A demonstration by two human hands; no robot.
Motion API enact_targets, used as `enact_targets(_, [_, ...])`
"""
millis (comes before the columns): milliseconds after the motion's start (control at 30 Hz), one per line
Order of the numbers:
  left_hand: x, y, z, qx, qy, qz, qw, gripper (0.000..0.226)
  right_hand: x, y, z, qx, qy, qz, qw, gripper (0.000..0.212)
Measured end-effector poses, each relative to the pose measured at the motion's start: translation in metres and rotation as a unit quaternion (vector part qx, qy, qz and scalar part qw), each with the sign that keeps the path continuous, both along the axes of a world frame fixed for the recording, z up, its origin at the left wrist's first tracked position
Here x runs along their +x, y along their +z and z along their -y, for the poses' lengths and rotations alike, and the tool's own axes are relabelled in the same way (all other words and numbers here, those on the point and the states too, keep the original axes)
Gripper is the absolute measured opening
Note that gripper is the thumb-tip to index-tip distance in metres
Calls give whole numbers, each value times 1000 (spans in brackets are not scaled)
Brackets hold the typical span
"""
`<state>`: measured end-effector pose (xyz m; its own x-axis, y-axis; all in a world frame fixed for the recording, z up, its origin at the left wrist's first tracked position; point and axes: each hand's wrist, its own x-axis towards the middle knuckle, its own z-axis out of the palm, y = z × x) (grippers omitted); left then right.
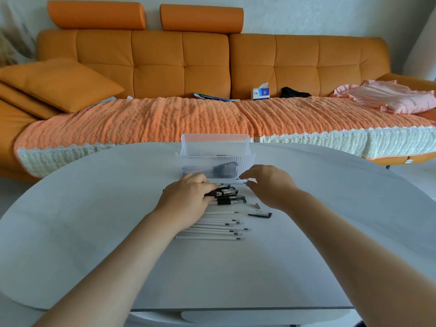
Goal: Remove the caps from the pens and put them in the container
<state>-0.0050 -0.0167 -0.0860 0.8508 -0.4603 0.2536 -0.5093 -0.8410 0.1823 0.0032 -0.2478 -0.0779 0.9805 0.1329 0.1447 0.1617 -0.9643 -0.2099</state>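
Note:
A clear ribbed plastic container (215,159) stands at the far middle of the grey table, with dark caps inside. In front of it lies a heap of black-capped pens (230,195). My left hand (188,197) rests on the heap, its fingers curled round the pens. Just right of it, my right hand (269,182) pinches the end of a white pen (243,181) at the container's foot. Several white uncapped pens (219,226) lie in a row nearer to me. A loose black cap (260,214) and a small metal tip (257,205) lie to the right.
The table (94,220) is oval and pale grey. Behind it runs an orange sofa (212,67) with a knitted throw, a tissue box (260,92), pink cloth (387,96) and cushions.

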Motion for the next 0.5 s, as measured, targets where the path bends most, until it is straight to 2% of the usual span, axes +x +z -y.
enact_targets(133, [2,-4,-3,23,9,3,1000,36,8,-5,-5,-53,16,11,998,30])
enact_targets(300, [2,-7,-6,18,-8,-9,1000,31,13,-7,-11,-118,11,44,992,21])
enact_targets(500, [4,-7,-8,-1,-15,-17,1000,29,12,-5,-16,-149,1,22,989,29])
